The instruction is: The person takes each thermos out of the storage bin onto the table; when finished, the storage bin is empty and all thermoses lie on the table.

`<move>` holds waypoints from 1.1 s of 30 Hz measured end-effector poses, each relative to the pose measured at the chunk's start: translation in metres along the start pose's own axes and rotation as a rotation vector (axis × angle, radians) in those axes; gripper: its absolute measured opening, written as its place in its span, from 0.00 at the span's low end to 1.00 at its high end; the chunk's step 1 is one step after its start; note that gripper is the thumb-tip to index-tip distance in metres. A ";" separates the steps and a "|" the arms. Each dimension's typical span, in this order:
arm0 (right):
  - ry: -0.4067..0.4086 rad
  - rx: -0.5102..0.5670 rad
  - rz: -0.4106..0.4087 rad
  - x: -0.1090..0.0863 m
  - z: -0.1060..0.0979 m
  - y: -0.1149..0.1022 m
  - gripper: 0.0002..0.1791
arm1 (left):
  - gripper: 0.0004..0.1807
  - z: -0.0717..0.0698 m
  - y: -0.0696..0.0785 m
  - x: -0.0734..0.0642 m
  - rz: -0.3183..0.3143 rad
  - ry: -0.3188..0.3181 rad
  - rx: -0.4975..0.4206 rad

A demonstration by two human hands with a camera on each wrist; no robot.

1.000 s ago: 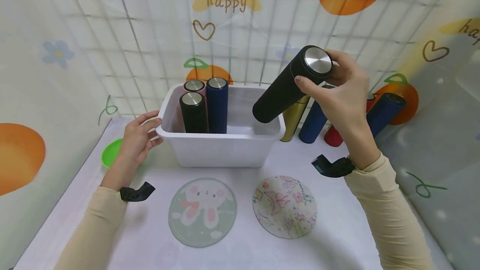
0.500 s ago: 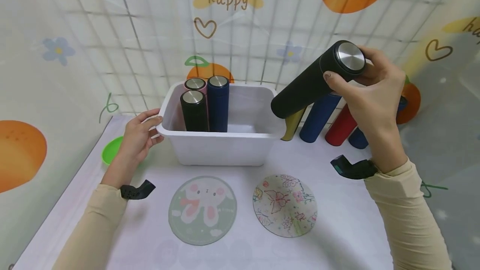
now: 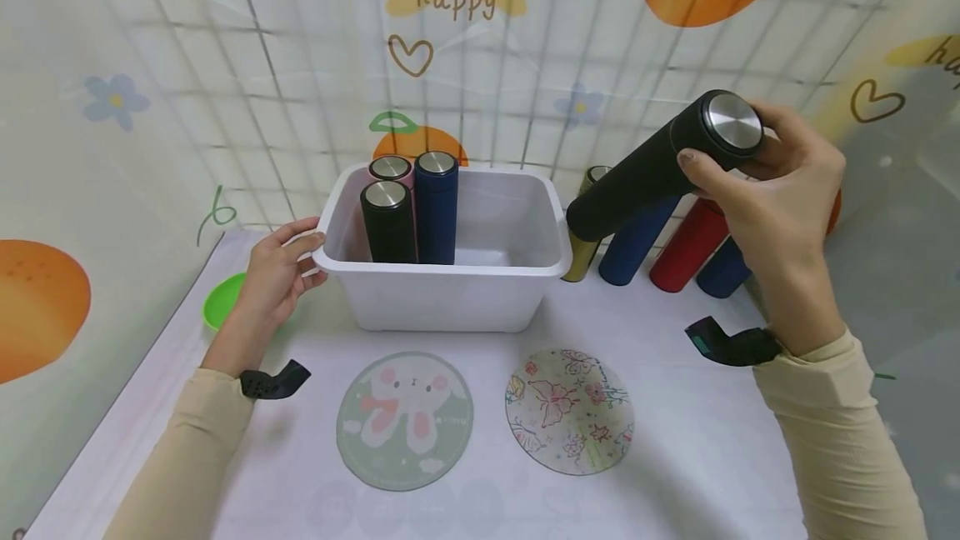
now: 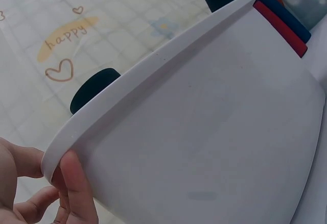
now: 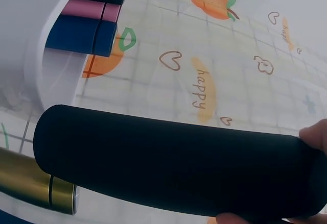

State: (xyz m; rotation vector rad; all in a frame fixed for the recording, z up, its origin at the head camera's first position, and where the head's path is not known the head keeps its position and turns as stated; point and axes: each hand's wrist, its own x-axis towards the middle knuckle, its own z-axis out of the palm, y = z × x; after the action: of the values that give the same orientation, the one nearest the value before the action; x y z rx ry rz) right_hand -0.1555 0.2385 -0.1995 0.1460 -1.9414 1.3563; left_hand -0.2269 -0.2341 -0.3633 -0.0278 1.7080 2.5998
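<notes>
My right hand (image 3: 787, 182) grips a black thermos flask (image 3: 645, 169) near its steel-topped lid. The flask is tilted, its base pointing down and left, in the air just right of the white plastic bin (image 3: 442, 298). At the bin's left end, my left hand (image 3: 277, 273) pinches the rim between thumb and fingers, as the left wrist view also shows. Inside the bin's left half stand a shorter-looking black flask (image 3: 388, 227), a blue flask (image 3: 436, 211) and a pink flask (image 3: 391, 167), mostly hidden behind the black one.
Right of the bin, a gold flask (image 3: 579, 261), a blue flask (image 3: 630, 252), a red flask (image 3: 686, 252) and another blue flask (image 3: 723, 272) lean at the back. Two round mats, one with a rabbit (image 3: 405, 423) and one floral (image 3: 570, 415), lie in front. A green dish (image 3: 223, 300) sits left.
My right hand has carried the black flask rightward, from over the bin's right end to beside it, tilting it further toward level. My left hand stays on the rim.
</notes>
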 end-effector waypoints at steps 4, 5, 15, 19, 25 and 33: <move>0.013 0.019 0.019 0.000 -0.004 0.005 0.25 | 0.19 0.000 0.000 0.000 0.004 0.001 -0.003; 0.017 0.014 0.022 0.000 -0.004 0.007 0.26 | 0.19 0.000 0.000 0.000 0.005 0.002 -0.004; -0.053 -0.175 0.041 -0.007 -0.012 0.037 0.27 | 0.19 -0.001 0.000 0.000 0.004 0.001 0.007; -0.086 -0.257 0.045 -0.013 -0.011 0.050 0.28 | 0.19 0.000 0.001 0.000 0.004 0.001 0.007; -0.144 -0.346 0.070 -0.019 -0.004 0.066 0.32 | 0.20 0.000 0.002 0.000 -0.001 0.002 0.008; -0.192 -0.337 0.060 -0.025 0.006 0.085 0.30 | 0.20 -0.001 0.001 0.001 -0.004 0.002 0.016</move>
State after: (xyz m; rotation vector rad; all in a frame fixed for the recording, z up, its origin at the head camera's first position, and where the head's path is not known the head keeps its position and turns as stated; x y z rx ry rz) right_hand -0.1816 0.2617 -0.2809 0.0565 -2.3226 1.0633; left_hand -0.2278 -0.2356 -0.3632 -0.0336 1.7283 2.5839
